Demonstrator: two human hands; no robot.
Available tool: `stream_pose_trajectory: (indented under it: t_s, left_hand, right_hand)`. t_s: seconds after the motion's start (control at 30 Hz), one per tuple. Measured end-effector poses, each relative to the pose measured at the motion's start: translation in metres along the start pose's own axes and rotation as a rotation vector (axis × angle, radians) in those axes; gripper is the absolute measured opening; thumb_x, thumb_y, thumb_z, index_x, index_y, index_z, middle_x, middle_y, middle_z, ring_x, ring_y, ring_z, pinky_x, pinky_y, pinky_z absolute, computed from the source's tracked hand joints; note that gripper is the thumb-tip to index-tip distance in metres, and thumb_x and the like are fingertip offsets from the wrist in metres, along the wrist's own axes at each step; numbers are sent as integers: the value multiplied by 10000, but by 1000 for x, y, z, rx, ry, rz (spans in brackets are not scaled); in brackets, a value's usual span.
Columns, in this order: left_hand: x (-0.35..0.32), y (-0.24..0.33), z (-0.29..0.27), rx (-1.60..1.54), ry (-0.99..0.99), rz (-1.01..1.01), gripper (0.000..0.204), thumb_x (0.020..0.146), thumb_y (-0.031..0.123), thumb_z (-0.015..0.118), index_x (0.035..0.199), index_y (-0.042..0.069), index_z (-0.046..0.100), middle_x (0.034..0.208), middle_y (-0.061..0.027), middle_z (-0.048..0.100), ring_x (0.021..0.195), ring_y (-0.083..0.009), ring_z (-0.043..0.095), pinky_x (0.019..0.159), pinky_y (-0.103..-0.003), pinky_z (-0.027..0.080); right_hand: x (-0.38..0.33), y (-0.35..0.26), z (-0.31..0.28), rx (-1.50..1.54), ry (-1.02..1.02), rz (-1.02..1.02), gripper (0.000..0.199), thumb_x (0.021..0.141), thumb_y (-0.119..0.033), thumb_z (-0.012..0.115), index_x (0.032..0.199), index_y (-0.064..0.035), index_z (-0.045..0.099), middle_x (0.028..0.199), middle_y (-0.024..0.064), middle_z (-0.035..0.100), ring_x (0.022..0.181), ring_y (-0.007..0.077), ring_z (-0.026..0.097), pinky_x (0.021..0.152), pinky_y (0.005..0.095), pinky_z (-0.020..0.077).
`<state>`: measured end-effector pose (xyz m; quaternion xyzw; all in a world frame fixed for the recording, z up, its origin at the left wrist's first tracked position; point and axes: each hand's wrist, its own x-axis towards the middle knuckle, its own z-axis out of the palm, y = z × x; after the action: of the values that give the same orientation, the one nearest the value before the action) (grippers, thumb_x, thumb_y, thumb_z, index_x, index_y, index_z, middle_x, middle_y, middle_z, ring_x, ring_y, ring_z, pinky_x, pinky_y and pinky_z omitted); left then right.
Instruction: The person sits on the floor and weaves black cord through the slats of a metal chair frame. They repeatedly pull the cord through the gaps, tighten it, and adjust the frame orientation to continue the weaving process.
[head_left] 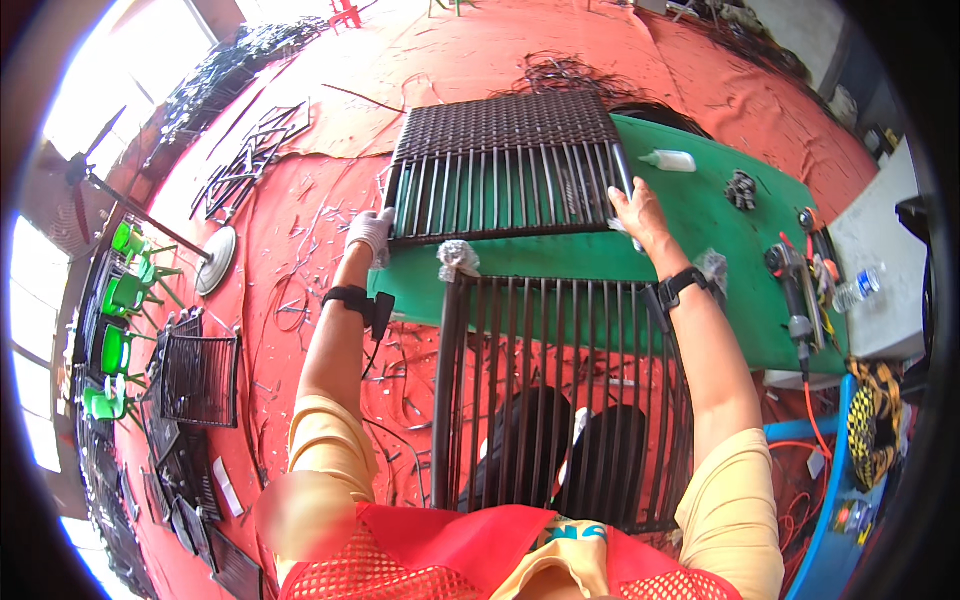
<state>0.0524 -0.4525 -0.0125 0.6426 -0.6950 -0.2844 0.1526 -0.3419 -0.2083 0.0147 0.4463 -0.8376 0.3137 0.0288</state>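
Observation:
Across the green table top (400,285) lies a partly woven wicker panel (505,125), dark brown weave on its far part and bare slats nearer me. My left hand (370,235), in a pale glove, grips the panel's near left corner. At its right side rail, my right hand (640,213) holds on with bent fingers; something whitish is at the fingers. A second slatted frame (540,380), without weave, stands between my forearms and leans at the table's near edge. Clear plastic wrap (458,258) covers its far left corner.
On the table's right lie a white squeeze bottle (668,160), a dark bundle (740,190) and a power drill (790,290) with an orange cord. A plastic bottle (860,288) lies farther right. Metal frames (255,155), a fan (215,260) and green chairs (115,350) occupy the left side.

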Motion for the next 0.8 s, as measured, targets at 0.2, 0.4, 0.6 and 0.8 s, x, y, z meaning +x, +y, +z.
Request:
stream_pose_trajectory:
  t_s: [0.2, 0.4, 0.6, 0.8]
  left_hand:
    - [32, -24, 11, -119, -10, 55, 447, 765, 417, 680, 826, -25, 681, 673, -126, 643, 579, -211, 612, 592, -381, 486]
    - [28, -37, -20, -308, -245, -60, 337, 716, 359, 732, 696, 32, 658, 616, -65, 597, 497, -182, 542, 472, -380, 430]
    - [15, -26, -85, -550, -465, 483, 230, 854, 252, 599, 893, 26, 591, 795, -125, 634, 645, -241, 618, 606, -380, 548]
    - [-21, 79, -174, -1330, -573, 708, 451, 915, 458, 437, 1135, 84, 561, 1105, -102, 611, 1029, -276, 555, 910, -487, 404]
  right_hand:
    - [23, 26, -8, 156, -423, 249, 547, 738, -530, 698, 776, 14, 648, 695, 134, 650, 642, 234, 647, 643, 376, 517]
    - [0, 36, -18, 618, -404, 152, 449, 810, -420, 679, 694, 9, 612, 637, 88, 603, 536, 171, 566, 514, 315, 455]
    - [-13, 26, -28, 938, -425, 295, 348, 835, -349, 681, 819, -17, 578, 657, 52, 588, 525, 130, 576, 444, 267, 470]
    - [-26, 2, -15, 1261, -451, 342, 352, 857, -382, 664, 863, -39, 583, 669, 49, 591, 506, 152, 573, 455, 281, 495]
